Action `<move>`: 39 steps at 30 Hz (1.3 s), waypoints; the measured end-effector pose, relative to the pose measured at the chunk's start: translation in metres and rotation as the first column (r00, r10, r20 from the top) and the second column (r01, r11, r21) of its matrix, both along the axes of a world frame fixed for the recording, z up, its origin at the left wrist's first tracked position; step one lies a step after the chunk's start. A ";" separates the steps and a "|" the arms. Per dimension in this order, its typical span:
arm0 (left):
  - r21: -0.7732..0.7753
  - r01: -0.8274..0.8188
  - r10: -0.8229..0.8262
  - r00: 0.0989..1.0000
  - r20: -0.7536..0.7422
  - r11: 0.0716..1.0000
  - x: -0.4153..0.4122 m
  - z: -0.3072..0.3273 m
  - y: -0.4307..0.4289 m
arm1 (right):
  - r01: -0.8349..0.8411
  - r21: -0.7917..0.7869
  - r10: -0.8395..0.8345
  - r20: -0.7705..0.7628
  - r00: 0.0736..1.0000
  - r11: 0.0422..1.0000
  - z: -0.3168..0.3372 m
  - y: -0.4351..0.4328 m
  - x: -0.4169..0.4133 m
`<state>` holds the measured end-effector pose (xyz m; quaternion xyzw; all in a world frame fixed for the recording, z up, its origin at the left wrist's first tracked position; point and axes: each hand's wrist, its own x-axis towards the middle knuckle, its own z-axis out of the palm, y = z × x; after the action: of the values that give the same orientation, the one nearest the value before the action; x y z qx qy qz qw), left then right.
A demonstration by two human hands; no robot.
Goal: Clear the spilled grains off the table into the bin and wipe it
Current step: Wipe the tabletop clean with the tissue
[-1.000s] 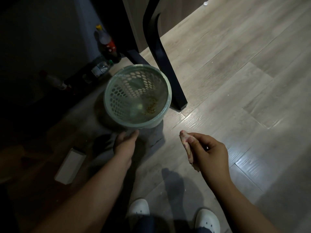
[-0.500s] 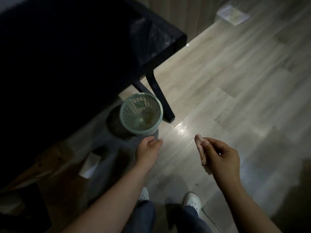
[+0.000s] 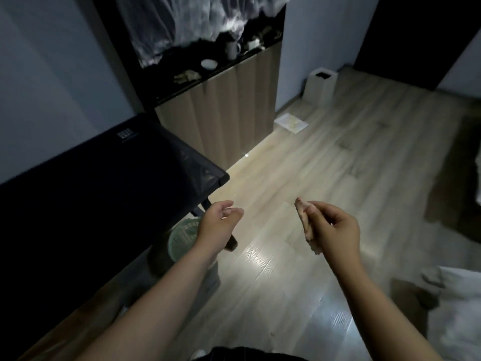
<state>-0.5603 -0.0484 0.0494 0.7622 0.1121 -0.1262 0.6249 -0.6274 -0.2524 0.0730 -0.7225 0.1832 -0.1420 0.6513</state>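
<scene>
Bin (image 3: 182, 237): pale green, perforated, on floor (image 3: 299, 178) beneath black table (image 3: 104, 194) near-right corner, partly behind left hand (image 3: 221, 226) | left hand: loosely curled, empty | right hand (image 3: 337, 231): pinching folded pinkish cloth (image 3: 308, 230), mid-air, right of bin.

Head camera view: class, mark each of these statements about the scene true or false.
1. The right hand holds a pinkish cloth. True.
2. The left hand grips the bin's rim. False: the left hand holds nothing, and the green bin stands on the floor.
3. The bin stands near a leg of the black table. True.
4. The cloth lies spread on the table. False: it is held in the right hand, above the floor.
</scene>
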 end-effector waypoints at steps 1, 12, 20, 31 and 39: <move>0.006 0.009 -0.009 1.000 0.028 1.000 0.002 0.012 -0.006 | -0.004 -0.005 0.004 0.025 1.000 1.000 0.013 -0.006 0.002; -0.090 0.008 0.008 0.985 0.175 0.996 0.046 0.092 -0.039 | -0.088 -0.001 0.086 0.188 0.978 0.996 0.095 -0.034 0.061; -0.154 -0.010 0.047 0.971 0.235 0.988 0.139 0.095 -0.026 | -0.106 -0.117 0.131 0.234 0.963 0.987 0.118 -0.032 0.162; -0.002 -0.073 0.070 0.953 0.294 0.997 0.294 0.075 0.011 | -0.150 -0.209 0.191 0.190 0.963 0.966 0.117 -0.031 0.322; 0.204 -0.179 0.127 0.961 0.245 0.963 0.385 0.050 0.015 | -0.269 -0.165 0.294 0.148 0.944 0.949 0.099 -0.053 0.451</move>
<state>-0.1750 -0.0330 0.0998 0.8262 0.1113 0.0252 0.5518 -0.1761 -0.3056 0.1722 -0.7711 0.0106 -0.1215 0.6249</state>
